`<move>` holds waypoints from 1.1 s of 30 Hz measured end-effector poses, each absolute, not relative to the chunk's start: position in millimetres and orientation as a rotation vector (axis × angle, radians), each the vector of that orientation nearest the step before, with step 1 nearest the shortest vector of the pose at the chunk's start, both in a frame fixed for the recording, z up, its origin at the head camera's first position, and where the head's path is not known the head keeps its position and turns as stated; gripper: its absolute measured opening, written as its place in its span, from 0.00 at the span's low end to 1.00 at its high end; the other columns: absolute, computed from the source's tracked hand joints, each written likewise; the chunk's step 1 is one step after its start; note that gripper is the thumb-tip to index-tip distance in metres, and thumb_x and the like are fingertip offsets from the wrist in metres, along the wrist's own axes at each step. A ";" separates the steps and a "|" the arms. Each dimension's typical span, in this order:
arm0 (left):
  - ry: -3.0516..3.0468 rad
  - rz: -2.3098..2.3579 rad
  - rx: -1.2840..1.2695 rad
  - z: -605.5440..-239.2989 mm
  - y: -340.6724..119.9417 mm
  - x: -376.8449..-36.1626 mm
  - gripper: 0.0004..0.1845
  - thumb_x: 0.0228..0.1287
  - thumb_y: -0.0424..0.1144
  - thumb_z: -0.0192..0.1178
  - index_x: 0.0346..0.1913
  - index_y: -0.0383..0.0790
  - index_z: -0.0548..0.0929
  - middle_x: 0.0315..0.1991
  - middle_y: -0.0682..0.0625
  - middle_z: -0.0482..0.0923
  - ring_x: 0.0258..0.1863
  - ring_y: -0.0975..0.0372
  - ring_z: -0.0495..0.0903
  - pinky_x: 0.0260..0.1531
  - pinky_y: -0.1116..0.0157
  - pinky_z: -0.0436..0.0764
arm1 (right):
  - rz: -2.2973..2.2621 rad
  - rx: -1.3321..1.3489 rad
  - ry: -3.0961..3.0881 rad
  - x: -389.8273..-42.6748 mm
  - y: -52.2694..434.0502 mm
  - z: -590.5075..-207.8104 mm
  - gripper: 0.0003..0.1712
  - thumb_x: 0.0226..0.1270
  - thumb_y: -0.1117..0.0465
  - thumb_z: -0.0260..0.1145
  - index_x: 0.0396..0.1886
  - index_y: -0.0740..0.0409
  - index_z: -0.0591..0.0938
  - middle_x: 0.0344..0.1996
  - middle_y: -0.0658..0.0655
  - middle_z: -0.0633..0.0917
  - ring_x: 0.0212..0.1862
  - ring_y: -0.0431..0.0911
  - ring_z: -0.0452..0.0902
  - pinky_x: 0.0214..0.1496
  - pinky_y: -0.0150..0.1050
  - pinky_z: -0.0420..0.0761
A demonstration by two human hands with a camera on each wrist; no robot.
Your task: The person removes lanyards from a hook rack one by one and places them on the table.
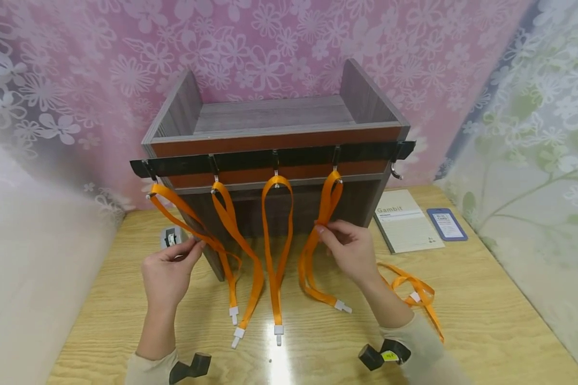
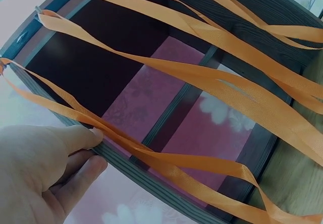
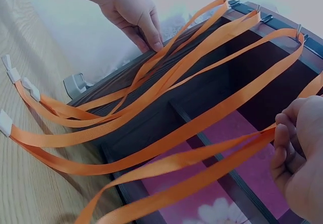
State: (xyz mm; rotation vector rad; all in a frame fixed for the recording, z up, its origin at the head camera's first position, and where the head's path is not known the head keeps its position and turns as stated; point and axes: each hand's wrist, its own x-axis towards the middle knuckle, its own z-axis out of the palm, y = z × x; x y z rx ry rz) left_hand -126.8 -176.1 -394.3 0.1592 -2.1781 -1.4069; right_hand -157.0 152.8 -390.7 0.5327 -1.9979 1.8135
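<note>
A dark wooden shelf unit (image 1: 270, 115) stands on the table with a black hook rail (image 1: 298, 156) across its front. Several orange lanyards hang from the rail's hooks, their white clips resting on the table. My left hand (image 1: 197, 243) pinches the leftmost lanyard (image 1: 178, 211) partway down; in the left wrist view the thumb (image 2: 81, 135) touches that strap (image 2: 166, 159). My right hand (image 1: 321, 227) pinches the fourth lanyard (image 1: 329, 200) below its hook, and the right wrist view shows its fingertips (image 3: 278, 138) closed on the strap (image 3: 202, 158). The rightmost hook (image 1: 396, 170) is bare.
One more orange lanyard (image 1: 414, 289) lies loose on the table by my right forearm. A grey booklet (image 1: 404, 227) and a blue card holder (image 1: 446, 223) lie right of the shelf. A small grey clip (image 1: 170, 236) sits behind my left hand. Patterned walls close in on all sides.
</note>
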 end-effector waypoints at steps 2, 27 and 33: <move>-2.176 -1.406 0.158 -394.9 -176.2 -127.1 0.09 0.56 0.37 0.75 0.37 0.35 0.92 0.35 0.37 0.88 0.24 0.83 0.81 0.25 0.82 0.80 | 1.814 0.568 -1.987 -157.5 153.6 -389.6 0.05 0.65 0.75 0.66 0.31 0.72 0.87 0.22 0.62 0.85 0.15 0.46 0.71 0.15 0.31 0.72; -2.163 -1.428 0.143 -392.1 -175.5 -127.8 0.09 0.57 0.37 0.74 0.38 0.35 0.92 0.36 0.37 0.88 0.25 0.84 0.81 0.25 0.81 0.80 | 1.474 0.830 -1.976 -134.4 170.4 -328.8 0.06 0.62 0.77 0.67 0.32 0.66 0.87 0.21 0.53 0.81 0.20 0.36 0.70 0.19 0.27 0.72; -2.153 -1.438 0.126 -392.0 -175.0 -126.8 0.09 0.58 0.37 0.74 0.37 0.34 0.92 0.35 0.37 0.88 0.26 0.83 0.81 0.25 0.81 0.81 | 1.384 0.938 -1.929 -123.6 172.0 -314.3 0.05 0.64 0.72 0.68 0.29 0.64 0.87 0.19 0.51 0.79 0.23 0.36 0.68 0.22 0.29 0.69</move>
